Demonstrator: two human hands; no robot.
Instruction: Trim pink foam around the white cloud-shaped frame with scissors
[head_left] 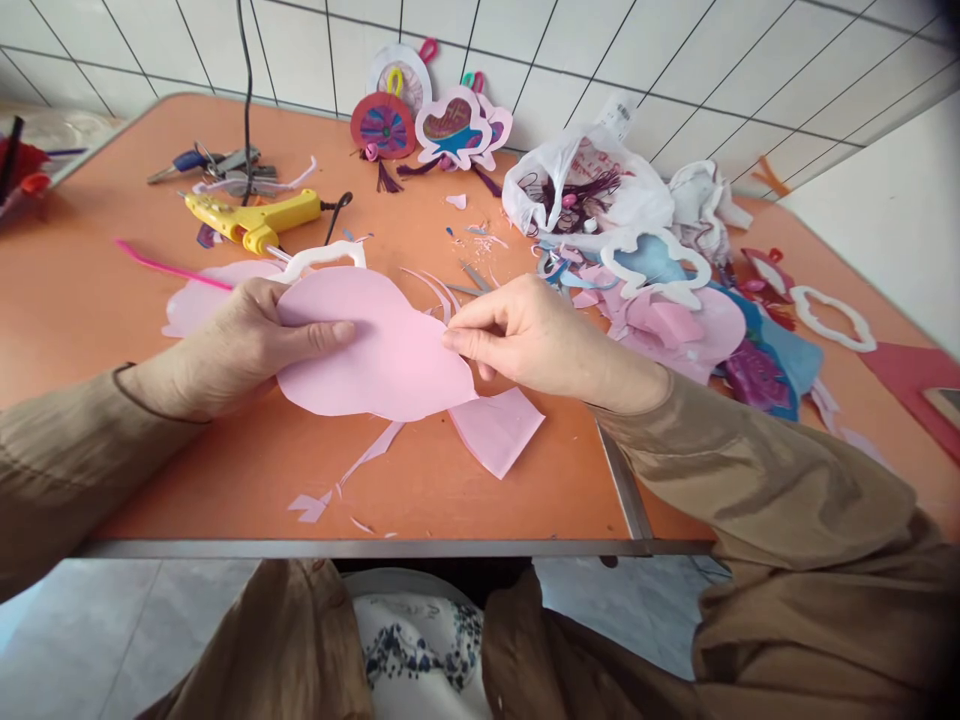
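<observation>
A pink paper cutout (375, 350) with a wavy, rounded outline is held up above the table. My left hand (259, 340) grips its left side, thumb flat on the front and the other fingers hidden behind. At the right edge, my right hand (506, 335) pinches the paper between thumb and fingertips. Just below that hand lies a squarish pink paper scrap (499, 430). Behind the cutout, a white cloud-shaped frame (326, 257) partly shows. Scissors (474, 280) rest on the table beyond my right hand, mostly hidden by it.
A yellow glue gun (259, 215) lies back left, its cord rising near the keys (240, 165). Decorated ornaments (454, 125) lean on the tiled wall. A white plastic bag (592, 185) holds dark tassels. Pink and blue paper pieces (675, 320) pile up at right.
</observation>
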